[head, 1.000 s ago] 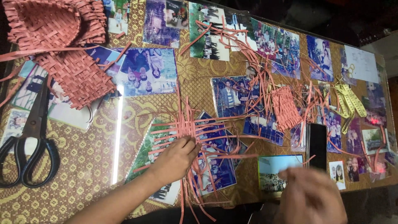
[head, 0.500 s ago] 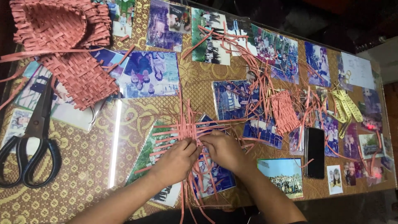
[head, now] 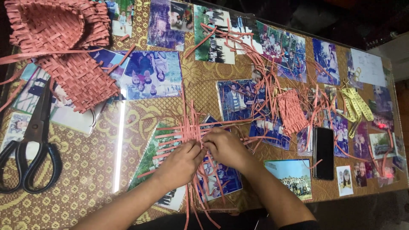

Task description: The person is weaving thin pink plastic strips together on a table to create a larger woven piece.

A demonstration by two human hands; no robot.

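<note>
Weaving step | woven strip mat (head: pixel 187 132) lying left of the black phone (head: pixel 324 152) | left hand (head: pixel 181 164) and right hand (head: pixel 226 147) pinching its pink strips | next likely needing tight, even tucking.

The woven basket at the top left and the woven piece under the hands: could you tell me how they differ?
The woven basket is large, tightly woven and shaped, lying untouched beside the scissors. The flat woven piece is small, with loose strips sticking out, and the left hand and right hand rest on it. Both are woven from pink strips.
</note>
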